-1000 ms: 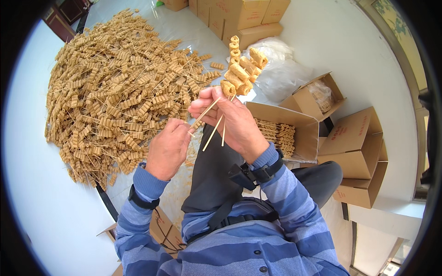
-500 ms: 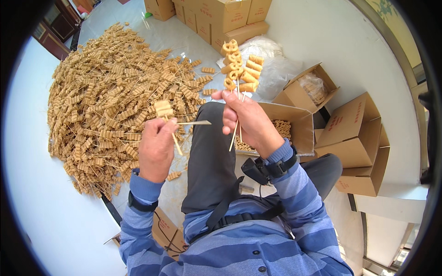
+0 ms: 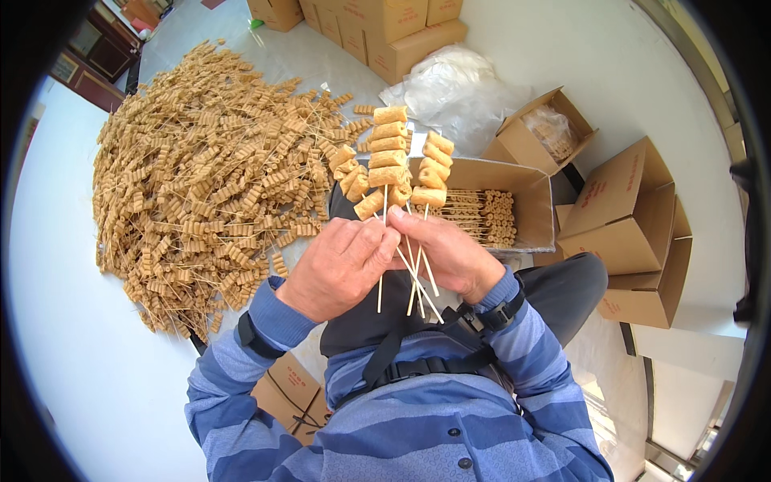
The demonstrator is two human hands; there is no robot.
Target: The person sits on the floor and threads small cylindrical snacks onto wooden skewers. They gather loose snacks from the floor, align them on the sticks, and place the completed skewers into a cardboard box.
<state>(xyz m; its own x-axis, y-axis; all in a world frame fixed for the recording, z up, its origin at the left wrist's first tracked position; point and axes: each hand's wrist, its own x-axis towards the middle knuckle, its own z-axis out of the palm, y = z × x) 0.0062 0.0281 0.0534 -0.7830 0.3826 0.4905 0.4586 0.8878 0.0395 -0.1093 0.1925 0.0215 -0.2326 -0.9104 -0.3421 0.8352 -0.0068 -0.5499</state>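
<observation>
My two hands meet above my lap, working on a small bunch of skewers threaded with golden, rolled food pieces. With closed fingers, my left hand (image 3: 341, 261) grips sticks below one upright skewer (image 3: 389, 146). My right hand (image 3: 454, 255) is closed around the crossing sticks from the other side. One skewer (image 3: 434, 167) leans right in the bunch, while another skewer (image 3: 350, 178) tilts left. Bare stick ends poke out below my fingers. Just beyond my right hand stands an open carton (image 3: 526, 210) with skewers laid in rows.
A large heap of skewers (image 3: 209, 185) covers the floor to the left. Clear plastic bags (image 3: 462, 88) lie beyond the carton. Closed boxes (image 3: 389, 32) are stacked at the back. Open empty cartons (image 3: 622, 213) stand at the right, near a box (image 3: 522, 140) holding a bagged bundle.
My left hand has come right from beside the heap, and my right hand has lowered toward me. Their separately held skewers are now together in one fanned bunch.
</observation>
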